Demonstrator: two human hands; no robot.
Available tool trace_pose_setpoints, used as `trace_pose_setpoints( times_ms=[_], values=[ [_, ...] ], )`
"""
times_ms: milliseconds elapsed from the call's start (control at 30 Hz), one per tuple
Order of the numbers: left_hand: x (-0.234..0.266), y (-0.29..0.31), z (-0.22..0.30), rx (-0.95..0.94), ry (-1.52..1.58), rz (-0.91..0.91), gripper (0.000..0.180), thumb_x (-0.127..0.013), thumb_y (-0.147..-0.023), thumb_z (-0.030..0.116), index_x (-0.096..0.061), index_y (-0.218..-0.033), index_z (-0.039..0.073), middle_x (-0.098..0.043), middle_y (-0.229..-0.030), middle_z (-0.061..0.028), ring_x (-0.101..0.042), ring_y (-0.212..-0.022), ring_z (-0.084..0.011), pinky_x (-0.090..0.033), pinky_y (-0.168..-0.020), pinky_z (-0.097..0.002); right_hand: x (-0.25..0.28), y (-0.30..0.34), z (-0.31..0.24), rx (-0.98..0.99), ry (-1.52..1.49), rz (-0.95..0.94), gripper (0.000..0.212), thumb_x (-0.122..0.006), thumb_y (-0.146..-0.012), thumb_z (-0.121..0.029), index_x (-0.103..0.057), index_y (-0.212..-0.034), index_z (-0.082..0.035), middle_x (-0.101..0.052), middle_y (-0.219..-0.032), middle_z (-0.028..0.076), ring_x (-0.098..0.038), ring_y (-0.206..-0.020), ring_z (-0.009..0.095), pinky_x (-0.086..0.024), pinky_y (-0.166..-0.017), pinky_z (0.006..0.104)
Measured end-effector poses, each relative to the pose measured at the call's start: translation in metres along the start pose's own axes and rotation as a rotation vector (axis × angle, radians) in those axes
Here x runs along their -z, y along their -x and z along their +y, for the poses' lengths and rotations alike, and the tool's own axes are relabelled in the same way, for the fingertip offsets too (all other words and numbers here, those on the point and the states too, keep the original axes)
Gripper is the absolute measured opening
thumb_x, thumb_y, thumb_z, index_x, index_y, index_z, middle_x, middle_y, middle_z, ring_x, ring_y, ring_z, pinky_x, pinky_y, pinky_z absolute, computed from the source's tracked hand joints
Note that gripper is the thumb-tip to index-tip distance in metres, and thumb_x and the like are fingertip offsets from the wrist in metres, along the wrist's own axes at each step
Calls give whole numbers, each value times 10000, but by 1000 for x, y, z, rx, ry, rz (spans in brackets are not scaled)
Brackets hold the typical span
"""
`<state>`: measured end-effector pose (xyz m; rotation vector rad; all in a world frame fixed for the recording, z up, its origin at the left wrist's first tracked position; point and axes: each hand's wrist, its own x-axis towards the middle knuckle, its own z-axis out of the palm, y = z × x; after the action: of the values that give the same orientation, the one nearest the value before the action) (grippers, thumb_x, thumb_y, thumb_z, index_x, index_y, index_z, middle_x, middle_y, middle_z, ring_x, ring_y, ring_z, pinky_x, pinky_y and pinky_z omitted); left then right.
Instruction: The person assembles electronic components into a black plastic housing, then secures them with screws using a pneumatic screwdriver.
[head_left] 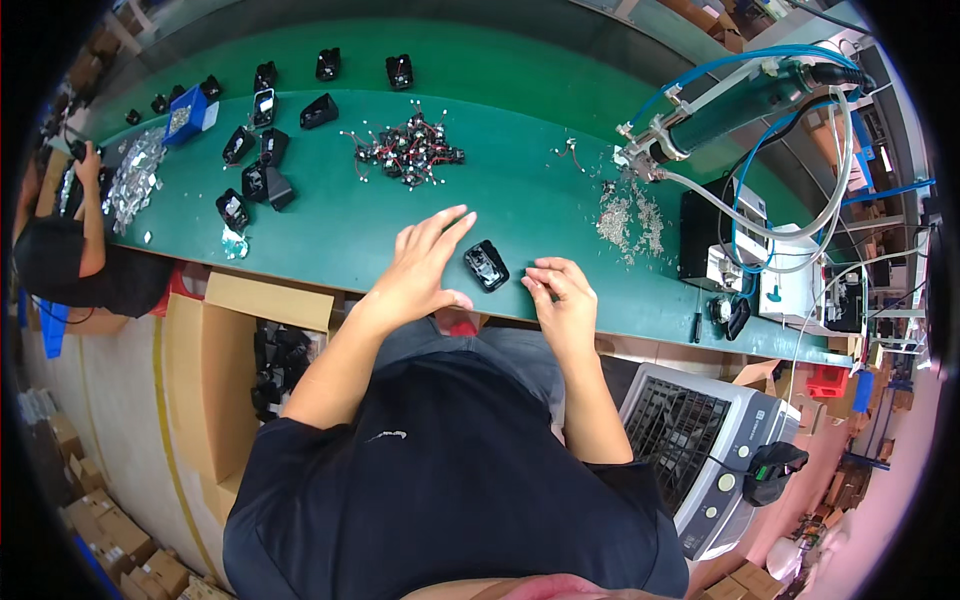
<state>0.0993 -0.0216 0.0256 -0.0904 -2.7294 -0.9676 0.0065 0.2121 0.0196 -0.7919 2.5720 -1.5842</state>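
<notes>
A black plastic housing (487, 266) with shiny parts inside lies on the green bench between my hands. My left hand (422, 265) hovers just left of it, fingers and thumb spread, holding nothing. To its right, my right hand (562, 298) has thumb and forefinger pinched together near the bench's front edge. Whatever sits in that pinch, if anything, is too small to make out. Beyond my hands lies a pile of small black parts with red and black wires (410, 148). Off to the right, many tiny metal pieces (628, 220) are scattered.
A powered screwdriver (715, 115) with blue and clear hoses overhangs the right side. Several black housings (266, 180) and a blue bin (186, 116) stand at the left. An open cardboard box (190, 380) is below the bench, left. A co-worker (85, 250) works at far left.
</notes>
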Motion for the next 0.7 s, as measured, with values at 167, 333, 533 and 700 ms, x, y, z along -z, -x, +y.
trace_pose_setpoints(
  times_ms=[167,333,533,700],
  values=[
    [-30,-4,23,54,-72,138,1136,-951,-551,475,-438,-1493,103,-473,-1432,-130,-440,-1357,-335,-297,-1115,-509,1,-2,-4,149,196,-14,101,-778,-837,37,-749,-925,-3,-695,-985,118,-714,-858,244,-582,-710,320],
    [-45,-11,13,165,-106,80,1031,-962,-586,396,-476,-1444,94,-530,-1377,-120,-489,-1306,-322,-318,-1086,-489,5,0,7,203,296,-64,85,-768,-826,1,-724,-891,-32,-685,-898,91,-707,-819,290,-579,-720,404],
    [-38,-28,-15,-119,111,118,807,-919,-670,224,-531,-1362,74,-592,-1324,-154,-572,-1243,-333,-381,-1027,-479,6,-10,-8,236,263,-97,93,-765,-843,-7,-718,-919,-31,-703,-927,89,-716,-818,287,-585,-706,399],
    [-40,-24,-4,-110,85,99,822,-862,-664,203,-523,-1401,70,-586,-1318,-145,-557,-1265,-327,-379,-1024,-456,-11,-6,-36,275,108,-48,128,-786,-813,-14,-721,-921,-36,-702,-953,94,-713,-832,283,-587,-714,380]
  ],
)
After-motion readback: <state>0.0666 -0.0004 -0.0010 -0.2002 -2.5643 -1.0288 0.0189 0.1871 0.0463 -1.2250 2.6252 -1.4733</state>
